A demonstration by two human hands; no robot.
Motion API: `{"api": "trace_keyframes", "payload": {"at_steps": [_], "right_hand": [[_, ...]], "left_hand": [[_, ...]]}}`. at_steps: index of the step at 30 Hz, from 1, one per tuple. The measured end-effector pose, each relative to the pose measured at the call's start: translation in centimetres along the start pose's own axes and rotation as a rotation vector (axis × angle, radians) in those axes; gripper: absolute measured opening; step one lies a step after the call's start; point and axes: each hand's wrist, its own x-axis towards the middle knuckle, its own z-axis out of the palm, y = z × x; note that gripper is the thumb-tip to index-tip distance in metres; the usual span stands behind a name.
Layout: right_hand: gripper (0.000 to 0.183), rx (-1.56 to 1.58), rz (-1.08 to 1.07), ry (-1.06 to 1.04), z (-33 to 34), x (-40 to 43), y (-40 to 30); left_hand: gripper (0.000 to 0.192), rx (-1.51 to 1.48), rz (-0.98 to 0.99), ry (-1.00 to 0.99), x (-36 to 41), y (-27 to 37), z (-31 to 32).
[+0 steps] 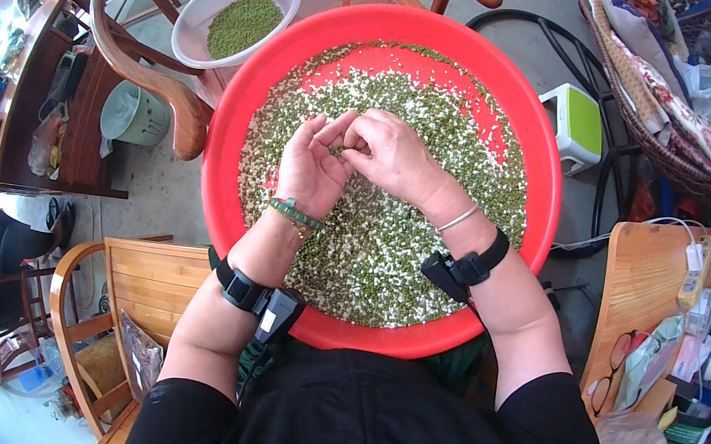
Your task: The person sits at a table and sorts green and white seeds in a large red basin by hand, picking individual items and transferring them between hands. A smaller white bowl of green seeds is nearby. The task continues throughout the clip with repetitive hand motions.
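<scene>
A large round red plastic basin (537,111) lies before me, with a mix of green and white bean-like pieces (385,254) spread over its bottom. Over the mix, left of its middle, my left hand (319,165) is palm up with curled fingers; a few small green pieces lie in it. My right hand (393,155) reaches across to it, thumb and fingertips pinched together at the left fingers. Whether anything is between the right fingertips is too small to tell. Beyond the basin at the upper left stands a translucent plastic bowl (183,34) holding green beans (243,26).
A wooden armchair (174,95) stands at the upper left, near a pale green bucket (137,113). On the right are a green-topped white stool (576,127), a wicker basket (676,153) with cloths, and a wooden board (648,272) with eyeglasses and a power strip.
</scene>
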Motion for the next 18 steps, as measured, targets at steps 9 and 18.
{"api": "trace_keyframes", "payload": {"at_steps": [9, 18], "right_hand": [[0.014, 0.020, -0.057, -0.010, -0.2, 0.0, 0.2], [0.011, -0.056, -0.152, 0.038, -2.1, 0.0, 0.5]], "left_hand": [[0.052, -0.059, -0.018, 0.029, 0.3, -0.1, -0.2], [0.051, -0.123, -0.009, 0.041, -0.3, 0.4, 0.8]]}}
